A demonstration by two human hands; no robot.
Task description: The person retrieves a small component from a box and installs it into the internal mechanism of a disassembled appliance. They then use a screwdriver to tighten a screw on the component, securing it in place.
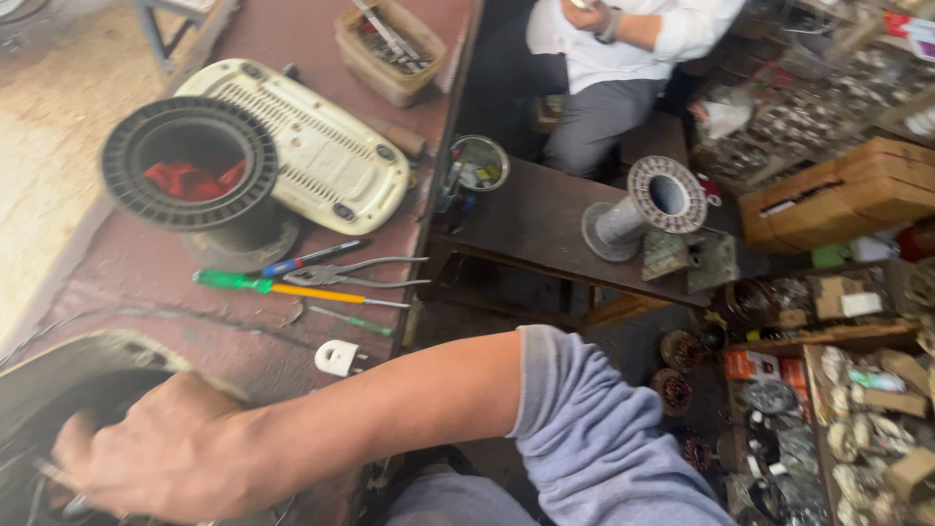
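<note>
At the table's near left corner – a hand down in a round housing

The right hand (166, 453) reaches across the reddish table (243, 331) into a dark round housing (97, 358) at the lower left edge. Its fingers (78, 448) curl downward over thin wires, but blur hides whether they actually grip anything. The left hand is out of sight. This looks like work inside the housing, by feel. Any further handling there calls for a tool – the green-handled screwdriver (292, 288) and pliers (365, 273) lie just beyond the forearm, near a black spool (190, 166).
</note>
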